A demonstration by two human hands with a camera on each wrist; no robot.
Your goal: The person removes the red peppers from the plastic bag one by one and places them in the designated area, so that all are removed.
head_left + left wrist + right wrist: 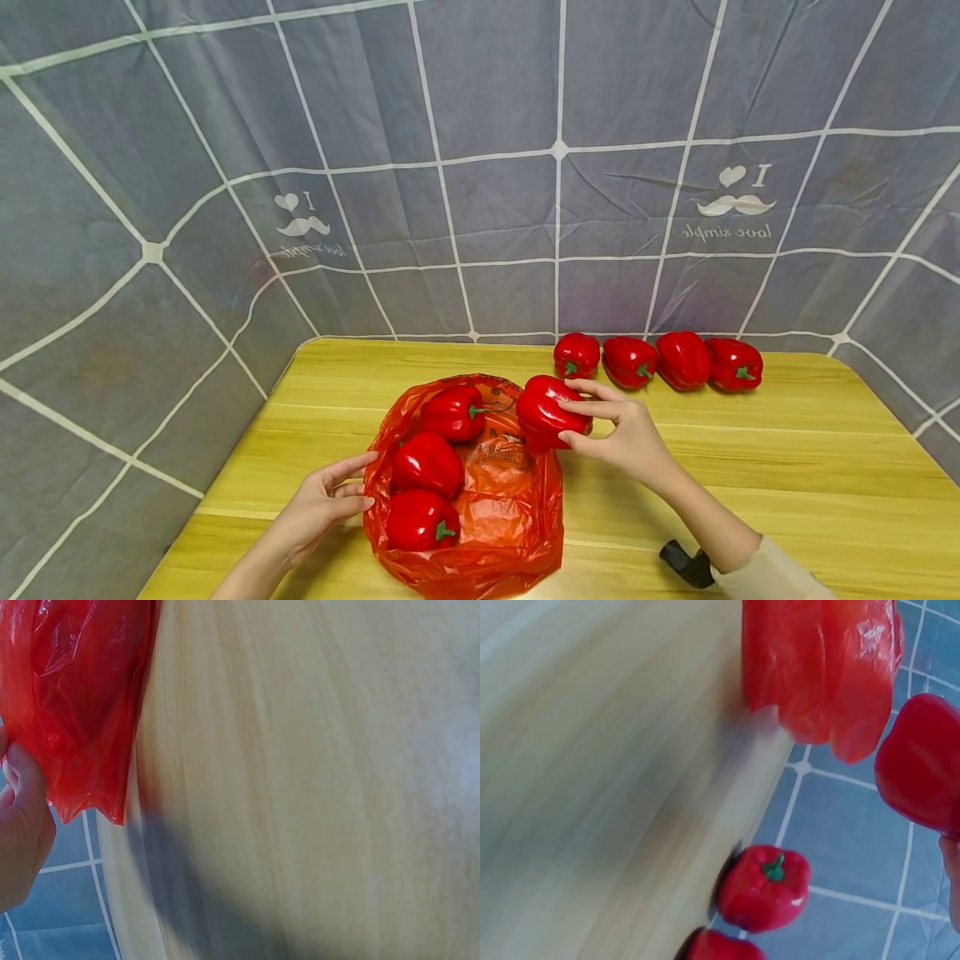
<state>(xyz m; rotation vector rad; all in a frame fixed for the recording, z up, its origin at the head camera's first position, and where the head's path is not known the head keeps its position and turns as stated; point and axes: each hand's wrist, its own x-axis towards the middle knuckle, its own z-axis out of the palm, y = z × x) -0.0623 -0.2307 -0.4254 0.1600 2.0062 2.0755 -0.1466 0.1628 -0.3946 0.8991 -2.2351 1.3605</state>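
Observation:
My right hand (626,429) grips a red bell pepper (546,408) between thumb and fingers, over the right rim of a red plastic bag (495,517). That pepper (922,761) also shows at the right edge of the right wrist view, above the table. The bag stands with its mouth spread, and three red bell peppers lie in its left half: one at the back (453,412), one in the middle (427,464), one in front (420,521). My left hand (318,504) rests its extended fingertips and thumb against the bag's left side.
Several more red bell peppers (682,360) lie in a row along the back edge of the wooden table (810,467). A grey cloth with white grid lines (495,208) hangs behind. Beside my right sleeve is a small black object (686,564).

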